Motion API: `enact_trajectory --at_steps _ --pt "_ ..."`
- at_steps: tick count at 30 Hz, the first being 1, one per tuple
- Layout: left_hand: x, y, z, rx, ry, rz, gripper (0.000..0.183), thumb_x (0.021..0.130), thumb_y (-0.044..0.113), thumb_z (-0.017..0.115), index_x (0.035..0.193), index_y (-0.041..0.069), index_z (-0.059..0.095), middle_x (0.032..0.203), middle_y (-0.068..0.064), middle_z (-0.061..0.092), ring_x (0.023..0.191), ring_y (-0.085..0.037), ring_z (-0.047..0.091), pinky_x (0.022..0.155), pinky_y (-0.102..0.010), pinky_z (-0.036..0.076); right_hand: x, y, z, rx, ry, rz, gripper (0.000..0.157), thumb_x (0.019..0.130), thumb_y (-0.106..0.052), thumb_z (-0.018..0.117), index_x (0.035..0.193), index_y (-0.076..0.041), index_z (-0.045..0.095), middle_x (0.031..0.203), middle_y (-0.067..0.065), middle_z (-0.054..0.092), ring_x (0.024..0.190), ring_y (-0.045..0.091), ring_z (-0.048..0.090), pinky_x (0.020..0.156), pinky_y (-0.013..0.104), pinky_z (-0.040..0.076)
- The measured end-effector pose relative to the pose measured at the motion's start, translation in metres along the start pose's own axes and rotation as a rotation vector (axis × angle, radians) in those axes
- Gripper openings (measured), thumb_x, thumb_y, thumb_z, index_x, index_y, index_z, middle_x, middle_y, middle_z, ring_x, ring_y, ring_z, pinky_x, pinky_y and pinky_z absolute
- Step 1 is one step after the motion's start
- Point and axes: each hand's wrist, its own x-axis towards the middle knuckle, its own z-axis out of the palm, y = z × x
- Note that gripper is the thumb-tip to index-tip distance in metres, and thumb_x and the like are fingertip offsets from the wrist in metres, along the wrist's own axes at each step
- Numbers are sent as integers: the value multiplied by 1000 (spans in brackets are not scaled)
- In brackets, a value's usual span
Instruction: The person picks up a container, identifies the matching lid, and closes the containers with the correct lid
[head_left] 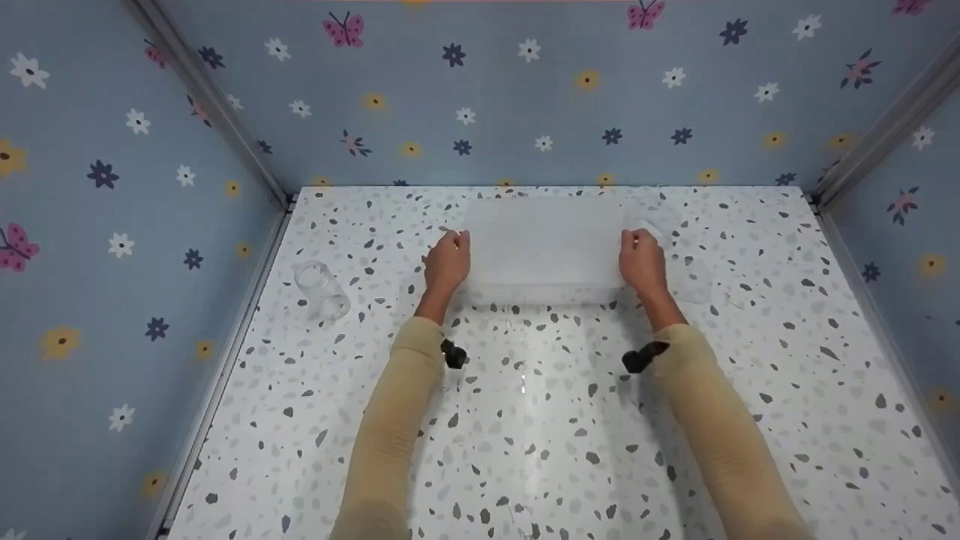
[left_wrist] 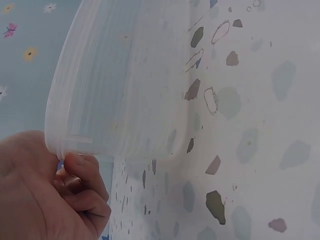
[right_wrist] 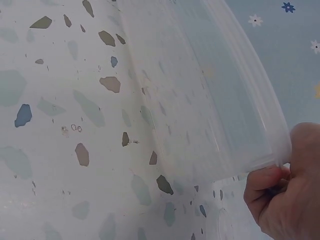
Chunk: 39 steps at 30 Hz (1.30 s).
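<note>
A frosted, see-through plastic box (head_left: 547,244) stands on the speckled table between both hands. My left hand (head_left: 448,259) grips the rim at its left end, fingers curled under the edge. At the opposite end my right hand (head_left: 643,262) holds the rim the same way. The left wrist view shows the box wall (left_wrist: 115,90) rising beside the curled left fingers (left_wrist: 87,200). In the right wrist view, the right fingers (right_wrist: 262,192) pinch below the lip of the box (right_wrist: 215,100). The speckled surface shows through its sides.
A clear jar-like vessel (head_left: 321,289) lies on the table to the left. Faint transparent pieces (head_left: 691,279) lie right of the right hand. Flower-patterned blue panels (head_left: 495,82) with metal corner posts enclose the table (head_left: 525,450) at the back and both sides.
</note>
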Motion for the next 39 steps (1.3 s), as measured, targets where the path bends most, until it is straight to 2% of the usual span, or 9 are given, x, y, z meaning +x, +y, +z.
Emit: enact_trajectory --at_steps 3,7,10,14,19,25,30,35,39 --pt "-22 17 -17 -52 -27 -23 43 122 50 37 108 19 64 101 -3 64 93 -22 57 107 -51 45 -13 -12 -7 36 -14 8 59 123 -38 31 149 6 61 138 28 67 114 30 61 96 40 52" --pt "-59 35 -40 -85 -45 -28 47 123 49 32 107 14 60 97 -6 58 88 -22 53 90 -41 45 -20 -14 -14 66 -38 38 63 124 -43 26 155 -1 61 147 22 66 105 22 60 80 28 52" --pt "-69 34 -45 -58 -28 -35 53 123 53 28 111 15 64 95 -3 61 80 -16 57 77 -36 43 -21 -11 -19 96 -43 58 61 124 -44 28 155 -5 63 122 15 69 84 16 59 65 23 53" --pt "-78 33 -51 -50 -3 -56 57 122 57 27 124 18 70 103 -2 74 79 -14 66 78 -38 43 -21 -6 -23 100 -37 53 59 124 -43 30 153 -6 64 88 1 60 64 9 53 59 22 54" --pt "-90 34 -56 -90 -10 -32 54 122 55 32 129 17 70 109 -7 78 85 -19 72 76 -38 46 -28 -4 -29 89 -29 33 59 124 -44 30 150 -4 65 87 0 60 60 7 53 59 22 55" --pt "-102 35 -57 -87 100 84 42 121 47 46 126 15 72 106 -9 80 86 -24 72 73 -36 47 -40 -6 -31 64 6 -50 62 122 -52 33 157 -8 59 102 8 65 74 12 59 64 24 55" --pt "-112 32 -56 -49 200 258 27 115 35 63 119 11 74 111 -12 79 98 -31 75 83 -47 60 -54 -5 -27 -9 44 -192 64 120 -52 45 169 -11 48 136 26 61 102 32 64 86 41 51" --pt "-123 29 -53 28 176 348 37 108 35 74 139 16 73 139 -15 71 124 -38 73 92 -62 62 -66 -5 -24 -40 19 -292 68 117 -48 58 174 -15 42 157 30 46 124 48 68 102 63 54" --pt "-125 25 -51 40 133 376 57 104 36 78 157 19 64 155 -17 64 137 -41 68 99 -66 61 -71 -1 -20 -70 -16 -340 72 113 -45 67 175 -17 42 164 28 39 139 50 62 106 69 53"
